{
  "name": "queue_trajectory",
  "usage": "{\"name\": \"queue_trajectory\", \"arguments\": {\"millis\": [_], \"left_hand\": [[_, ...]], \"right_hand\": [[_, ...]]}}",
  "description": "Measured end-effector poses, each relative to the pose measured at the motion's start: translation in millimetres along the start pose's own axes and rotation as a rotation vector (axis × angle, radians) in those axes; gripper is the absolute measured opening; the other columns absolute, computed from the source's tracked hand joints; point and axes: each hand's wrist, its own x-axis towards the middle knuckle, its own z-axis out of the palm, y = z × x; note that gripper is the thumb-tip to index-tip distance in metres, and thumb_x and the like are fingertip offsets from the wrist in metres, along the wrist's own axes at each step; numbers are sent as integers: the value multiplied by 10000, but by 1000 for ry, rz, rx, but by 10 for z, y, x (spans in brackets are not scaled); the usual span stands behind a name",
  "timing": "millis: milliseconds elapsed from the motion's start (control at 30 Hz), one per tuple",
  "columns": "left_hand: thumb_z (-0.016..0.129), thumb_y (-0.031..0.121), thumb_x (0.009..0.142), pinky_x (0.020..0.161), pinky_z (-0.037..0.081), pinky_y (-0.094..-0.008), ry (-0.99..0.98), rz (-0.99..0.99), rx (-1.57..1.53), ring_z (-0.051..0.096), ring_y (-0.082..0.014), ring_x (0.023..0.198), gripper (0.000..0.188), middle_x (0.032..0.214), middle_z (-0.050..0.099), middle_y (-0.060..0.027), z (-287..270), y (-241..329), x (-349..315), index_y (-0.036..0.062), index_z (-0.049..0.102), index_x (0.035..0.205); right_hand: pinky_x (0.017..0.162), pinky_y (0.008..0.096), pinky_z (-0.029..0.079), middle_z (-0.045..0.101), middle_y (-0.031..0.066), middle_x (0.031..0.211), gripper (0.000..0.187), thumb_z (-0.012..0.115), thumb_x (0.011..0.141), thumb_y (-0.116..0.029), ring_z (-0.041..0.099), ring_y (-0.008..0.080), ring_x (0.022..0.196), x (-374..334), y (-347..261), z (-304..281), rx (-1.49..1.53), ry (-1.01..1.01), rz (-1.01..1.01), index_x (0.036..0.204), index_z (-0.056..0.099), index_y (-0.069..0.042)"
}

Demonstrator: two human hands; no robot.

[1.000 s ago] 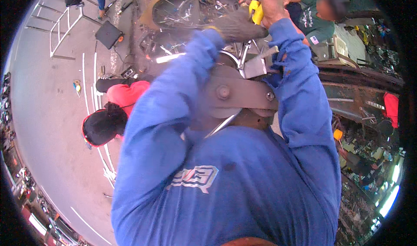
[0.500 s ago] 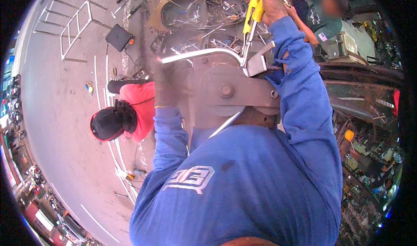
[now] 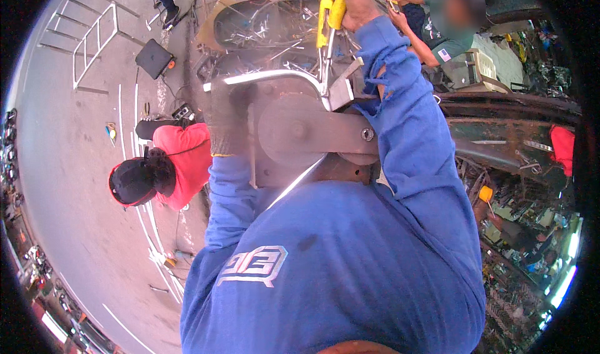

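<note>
My right hand, bare, is closed round the yellow-gripped handles of long pliers. Their silver jaws point down to a bright metal strip, which curves sharply beside a small steel block. Below the curve lies a bending jig, a brown metal disc with a flat bar bolted across it. The strip's straight tail comes out under the disc toward my belly. My left hand, in a dark grey glove, is at the strip's free left end; motion blur hides its fingers and whether it grips.
Trays of wrenches and tools stand beyond the jig. A person in red crouches at left near long white strips. Another person in dark green handles something at upper right. A white metal frame lies upper left.
The whole view has shifted, so the scene sits further left. My left hand has moved a little at the strip's left end. My right hand keeps hold of the pliers.
</note>
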Motion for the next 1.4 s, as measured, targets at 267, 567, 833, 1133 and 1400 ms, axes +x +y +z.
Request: {"name": "queue_trajectory", "arguments": {"millis": [267,567,833,1133,1400], "left_hand": [[543,310,1010,861,600,-458,-106,193,498,675,-310,978,319,1048,644,-177,-77,44,68,6,520,1105],[573,298,999,859,602,-460,-141,125,310,674,-304,985,300,1044,646,-157,-101,68,110,27,520,1116],[556,277,1004,858,598,-462,-149,458,976,675,-305,987,292,1055,648,-176,-215,47,189,8,524,1112],[543,300,1009,881,580,-475,-36,-10,38,666,-315,1014,315,1061,643,-186,-178,27,197,2,526,1107],[547,323,1008,894,574,-483,-101,53,245,658,-315,1035,338,1063,647,-181,-244,23,243,4,522,1116]], "right_hand": [[446,347,486,561,27,565,215,619,755,-330,550,189,458,208,68,87,12,-112,69,669,561,-142],[434,330,448,545,12,565,229,626,773,-365,518,178,454,85,62,219,-11,-26,29,696,587,-153],[474,305,427,539,-1,632,244,657,811,-376,523,146,517,-88,30,327,-84,85,-154,757,600,-144],[474,286,468,561,3,671,226,676,833,-362,564,144,535,-60,50,207,30,8,-125,863,580,-161],[475,287,467,528,-2,639,197,665,845,-338,571,150,539,-182,18,326,-42,38,-191,863,563,-171]]}}
